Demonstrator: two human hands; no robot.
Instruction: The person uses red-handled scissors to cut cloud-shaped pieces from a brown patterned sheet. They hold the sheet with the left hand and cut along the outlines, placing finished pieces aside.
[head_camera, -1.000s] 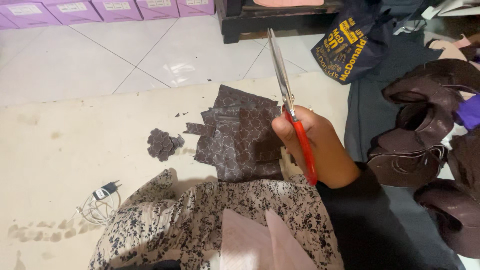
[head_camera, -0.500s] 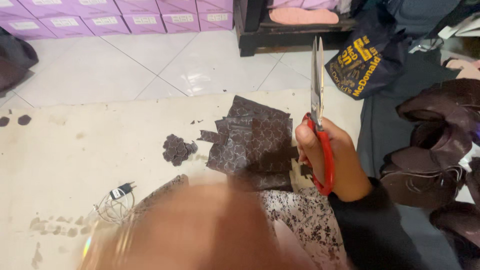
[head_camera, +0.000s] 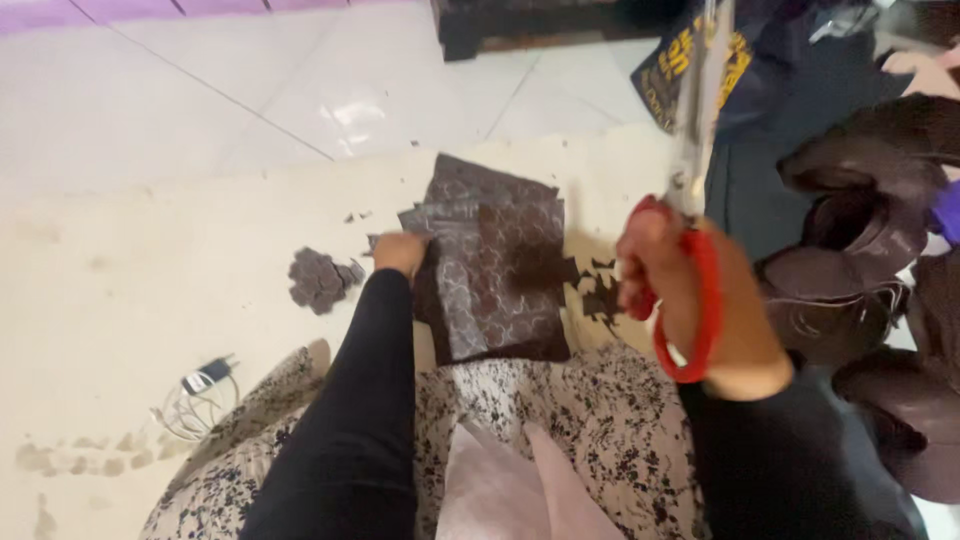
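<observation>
Red-handled steel scissors (head_camera: 690, 230) are gripped upright, blades up, by the closed right hand (head_camera: 690, 310), while the stack of dark brown patterned fabric pieces (head_camera: 495, 265) lying on the cream floor mat (head_camera: 150, 300) is touched at its left edge by the left hand (head_camera: 400, 252), fingers curled.

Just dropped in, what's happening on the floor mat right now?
A person sits over a cream mat. The left hand rests on the edge of a stack of dark brown patterned fabric pieces. The right hand grips red-handled scissors, blades pointing up, clear of the fabric. A small pile of cut scraps lies nearby.
</observation>
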